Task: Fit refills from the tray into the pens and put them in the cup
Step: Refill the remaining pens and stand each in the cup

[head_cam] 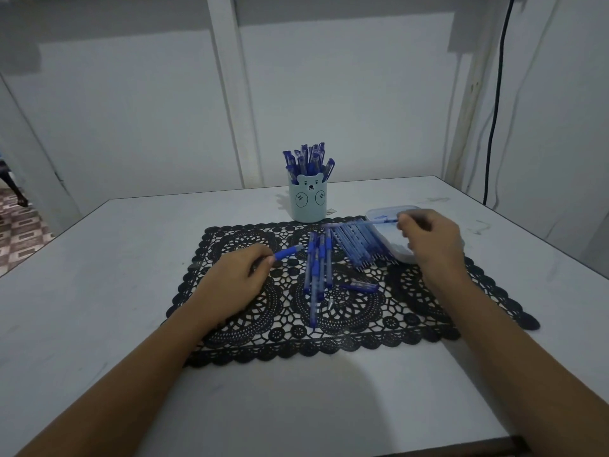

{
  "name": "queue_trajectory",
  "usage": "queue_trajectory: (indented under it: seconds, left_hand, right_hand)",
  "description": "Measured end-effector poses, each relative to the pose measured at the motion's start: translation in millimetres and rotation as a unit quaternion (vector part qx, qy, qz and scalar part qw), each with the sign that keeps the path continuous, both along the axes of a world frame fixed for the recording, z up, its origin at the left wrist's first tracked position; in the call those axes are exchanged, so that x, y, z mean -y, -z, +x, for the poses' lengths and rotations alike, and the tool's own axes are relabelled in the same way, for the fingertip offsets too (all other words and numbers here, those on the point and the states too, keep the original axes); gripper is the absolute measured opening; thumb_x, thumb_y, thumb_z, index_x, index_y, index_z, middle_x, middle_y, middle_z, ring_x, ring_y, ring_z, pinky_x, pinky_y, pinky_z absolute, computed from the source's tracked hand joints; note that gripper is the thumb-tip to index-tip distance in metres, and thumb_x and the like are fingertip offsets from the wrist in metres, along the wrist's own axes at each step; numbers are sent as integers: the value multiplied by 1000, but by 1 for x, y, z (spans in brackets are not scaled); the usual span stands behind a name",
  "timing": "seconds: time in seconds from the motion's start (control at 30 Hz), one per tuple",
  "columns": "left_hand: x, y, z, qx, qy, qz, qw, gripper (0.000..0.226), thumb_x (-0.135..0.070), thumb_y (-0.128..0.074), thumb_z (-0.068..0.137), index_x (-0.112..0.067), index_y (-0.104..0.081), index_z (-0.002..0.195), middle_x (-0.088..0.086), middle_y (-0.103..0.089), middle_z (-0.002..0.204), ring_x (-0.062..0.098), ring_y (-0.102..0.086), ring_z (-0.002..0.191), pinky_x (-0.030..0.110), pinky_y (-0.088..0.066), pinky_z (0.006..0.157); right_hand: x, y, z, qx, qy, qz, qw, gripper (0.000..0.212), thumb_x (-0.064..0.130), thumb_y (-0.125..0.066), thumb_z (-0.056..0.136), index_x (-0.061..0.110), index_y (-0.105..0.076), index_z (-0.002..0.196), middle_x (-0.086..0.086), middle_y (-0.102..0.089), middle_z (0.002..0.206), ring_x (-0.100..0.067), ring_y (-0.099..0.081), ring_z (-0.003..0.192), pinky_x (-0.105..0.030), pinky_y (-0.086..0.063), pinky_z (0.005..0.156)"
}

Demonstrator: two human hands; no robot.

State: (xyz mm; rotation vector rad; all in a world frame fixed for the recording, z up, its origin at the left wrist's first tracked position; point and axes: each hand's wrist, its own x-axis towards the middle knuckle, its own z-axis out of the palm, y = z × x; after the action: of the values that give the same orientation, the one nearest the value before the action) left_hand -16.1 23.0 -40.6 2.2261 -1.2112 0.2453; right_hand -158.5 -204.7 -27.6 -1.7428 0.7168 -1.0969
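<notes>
My left hand (239, 278) grips a blue pen barrel (288, 252), its grip end pointing up and right over the black lace mat (263, 328). My right hand (431, 237) pinches a thin refill (362, 222) that sticks out leftward above the white tray (403, 257). A row of refills (361, 245) leans out of the tray onto the mat. Several blue pens (318, 272) lie in a bundle at the mat's middle, with a pen cap (361, 286) and a small tip piece (330, 304) beside them. The pale blue bear cup (308, 201) stands behind, full of pens.
The white table (99, 291) ends in a near edge at the bottom right and a left edge beside a tiled floor. A black cable (494, 127) hangs down the wall at the back right.
</notes>
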Motion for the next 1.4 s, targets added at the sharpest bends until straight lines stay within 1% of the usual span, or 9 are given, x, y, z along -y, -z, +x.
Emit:
queue_trajectory:
  seconds: [0.1, 0.27, 0.4, 0.5, 0.77, 0.93, 1.07, 1.2, 1.4]
  left_hand:
    - [1, 3, 1, -1, -7, -1, 1000, 14, -26, -47, 93, -22, -60, 98, -2, -63, 73, 12, -51, 55, 20, -37, 51]
    - [3, 4, -1, -8, -5, 4, 1000, 13, -26, -47, 93, -24, -59, 96, -5, -63, 73, 12, -55, 60, 28, -44, 58]
    - [3, 6, 0, -2, -2, 14, 1000, 14, -28, -46, 93, -23, -59, 97, -7, -61, 73, 8, -53, 60, 26, -42, 56]
    - [3, 6, 0, 2, 2, 15, 1000, 14, -27, -46, 93, -23, -59, 98, -9, -59, 72, 5, -51, 59, 23, -38, 54]
    - [4, 6, -3, 8, 7, 12, 1000, 12, -26, -47, 93, -23, -59, 94, -7, -60, 71, 11, -53, 58, 31, -45, 58]
    - [5, 5, -4, 13, 13, 26, 1000, 12, -26, -47, 93, -24, -59, 95, -6, -61, 72, 8, -52, 58, 24, -42, 56]
    - [5, 6, -4, 9, 10, 22, 1000, 12, -25, -47, 93, -23, -59, 95, -6, -62, 74, 10, -53, 59, 23, -42, 56]
    - [5, 6, -3, 11, 10, 24, 1000, 13, -26, -47, 93, -23, -59, 96, -6, -61, 73, 9, -52, 57, 21, -40, 54]
    - [5, 7, -2, 6, 5, 15, 1000, 13, -26, -47, 93, -24, -60, 96, -6, -60, 69, 6, -48, 54, 17, -37, 52]
  right_hand:
    - [-1, 7, 0, -30, 65, -138, 988, 11, 14, -53, 91, 10, -63, 91, 1, -59, 84, -11, -52, 80, -9, -35, 70]
    - [-4, 28, 13, -205, 36, -334, 919, 16, 16, -52, 91, 5, -63, 93, -11, -63, 88, -25, -57, 83, -37, -45, 78]
    - [-9, 31, 13, -337, 9, -386, 859, 20, 31, -46, 93, 18, -59, 102, 0, -60, 100, -20, -54, 96, -35, -35, 85]
    - [-10, 30, 13, -350, 0, -383, 855, 26, 37, -45, 94, 19, -59, 105, 1, -60, 102, -19, -54, 99, -35, -34, 87]
    - [16, 12, 13, -249, 26, -300, 920, 26, 24, -46, 93, 8, -65, 102, -12, -66, 96, -26, -59, 86, -34, -46, 77]
    - [65, 2, 22, -416, 88, -269, 864, 25, 19, -44, 92, 15, -65, 104, -9, -61, 107, -29, -55, 101, -37, -40, 87]
    - [89, 3, 28, -498, 45, -257, 827, 14, 26, -52, 85, 14, -55, 77, -1, -50, 72, -23, -50, 78, -35, -40, 80]
    - [87, 5, 30, -509, 33, -254, 822, 16, 18, -50, 84, 16, -47, 68, -4, -48, 73, -22, -47, 75, -32, -36, 73]
    - [63, -7, 26, -357, 14, -258, 898, 14, 21, -47, 91, 15, -58, 99, -7, -63, 100, -26, -56, 94, -39, -42, 86]
